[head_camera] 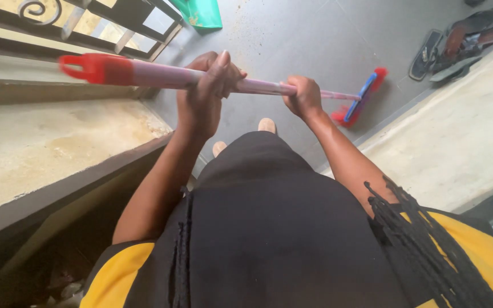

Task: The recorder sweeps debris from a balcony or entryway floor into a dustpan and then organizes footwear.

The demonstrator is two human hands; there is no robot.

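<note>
Hands both wrap our long pinkish broom handle with its red cap [161, 74]: left hand [203, 94] closed high, right hand [302, 97] closed lower, angling the red-and-blue brush head [360, 102] onto the far grey floor [292, 34]. Far left, a green dustpan [201, 12]; its contents we cannot tell.

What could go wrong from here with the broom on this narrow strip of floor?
1. The broom head sits close to the sandals; a long stroke could knock them about.
2. The red handle end sticks out over the ledge towards the railing and may strike it on a pull back.
3. Both hands, left and right, grip mid-handle, so control of the far head may be loose.
</note>
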